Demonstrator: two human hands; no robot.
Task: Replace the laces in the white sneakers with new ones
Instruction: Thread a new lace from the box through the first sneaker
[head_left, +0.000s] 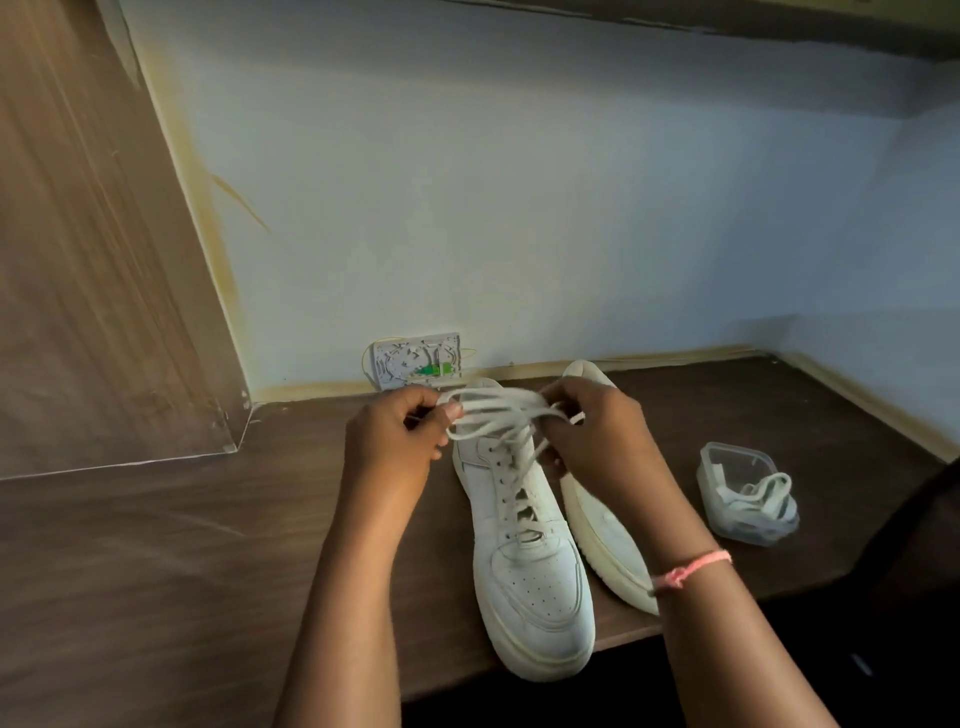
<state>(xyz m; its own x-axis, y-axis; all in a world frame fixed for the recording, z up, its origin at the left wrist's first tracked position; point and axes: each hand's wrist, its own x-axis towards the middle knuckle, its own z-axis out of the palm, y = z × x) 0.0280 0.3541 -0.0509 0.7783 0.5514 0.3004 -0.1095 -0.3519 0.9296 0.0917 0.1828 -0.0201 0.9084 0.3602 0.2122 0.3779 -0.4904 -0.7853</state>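
Clearly the lace is the soft part of this job: a flat, limp cord that I judge weighs almost nothing, folds wherever it is let go, and tangles easily. My left hand has its fingers curled round one bunch of loops, and my right hand pinches the other side, both above the collar of the upright sneaker. That shoe stands on the dark wooden table, toe toward me, with the cord threaded through its eyelets. The second sneaker lies tipped on its side just beside it, sole facing me.

I judge the shoe itself to be light but stiff enough to stay put while the cord slides, though a hard tug could drag it. The best hold on the cord is near its stiff tips, which I cannot make out here. A clear plastic tub stands to the right, apart from the shoes, with another lace spilling over its rim. A small white box sits at the wall.
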